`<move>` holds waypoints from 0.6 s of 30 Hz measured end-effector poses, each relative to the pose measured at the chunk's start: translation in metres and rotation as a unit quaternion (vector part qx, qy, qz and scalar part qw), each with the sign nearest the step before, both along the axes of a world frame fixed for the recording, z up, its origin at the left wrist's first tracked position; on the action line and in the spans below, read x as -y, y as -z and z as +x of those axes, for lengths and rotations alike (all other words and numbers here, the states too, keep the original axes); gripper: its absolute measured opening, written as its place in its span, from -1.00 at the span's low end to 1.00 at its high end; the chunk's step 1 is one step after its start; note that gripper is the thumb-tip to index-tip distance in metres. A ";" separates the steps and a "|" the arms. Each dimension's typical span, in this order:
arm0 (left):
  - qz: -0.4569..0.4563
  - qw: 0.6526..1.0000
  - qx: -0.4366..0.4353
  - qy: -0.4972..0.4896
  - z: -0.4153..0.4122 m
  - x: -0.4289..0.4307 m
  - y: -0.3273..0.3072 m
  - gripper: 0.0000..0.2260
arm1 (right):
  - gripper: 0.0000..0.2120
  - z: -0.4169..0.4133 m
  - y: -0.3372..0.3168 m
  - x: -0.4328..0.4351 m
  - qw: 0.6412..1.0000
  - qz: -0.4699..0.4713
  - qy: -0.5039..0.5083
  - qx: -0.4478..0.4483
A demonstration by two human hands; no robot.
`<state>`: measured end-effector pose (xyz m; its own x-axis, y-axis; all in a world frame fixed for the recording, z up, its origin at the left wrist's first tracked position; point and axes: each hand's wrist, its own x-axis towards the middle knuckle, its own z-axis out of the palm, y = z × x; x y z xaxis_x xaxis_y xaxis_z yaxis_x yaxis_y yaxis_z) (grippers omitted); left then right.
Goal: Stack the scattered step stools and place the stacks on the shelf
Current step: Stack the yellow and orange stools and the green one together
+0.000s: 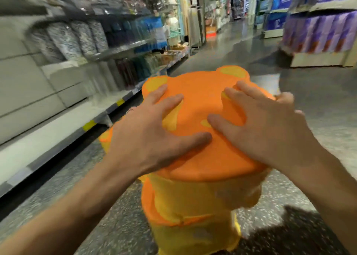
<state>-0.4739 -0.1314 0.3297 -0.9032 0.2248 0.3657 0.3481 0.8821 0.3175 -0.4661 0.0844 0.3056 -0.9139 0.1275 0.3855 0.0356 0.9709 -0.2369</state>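
An orange step stool (pixel 199 104) with yellow ear-like patches tops a stack of orange and yellow stools (pixel 193 212) standing on the speckled floor in front of me. My left hand (pixel 152 131) lies on the left side of the top stool, fingers spread and curled over its surface. On the right side rests my right hand (pixel 257 123), also with spread fingers, its thumb over the far right edge. Both hands grip the top stool. The picture is blurred by motion. The stack's base is partly cut off by the bottom edge.
A long white shelf unit (pixel 58 119) runs along the left, its low bottom shelf bare near me. Packaged pillows (pixel 67 40) fill the shelf above. Across the aisle at the right stands a display of purple packs (pixel 318 32). The aisle floor (pixel 231 48) stretches ahead.
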 end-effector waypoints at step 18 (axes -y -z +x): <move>-0.060 0.977 0.197 -0.046 -0.035 0.055 0.175 -0.12 | -0.25 -0.046 0.158 0.066 0.980 0.036 -0.041 0.193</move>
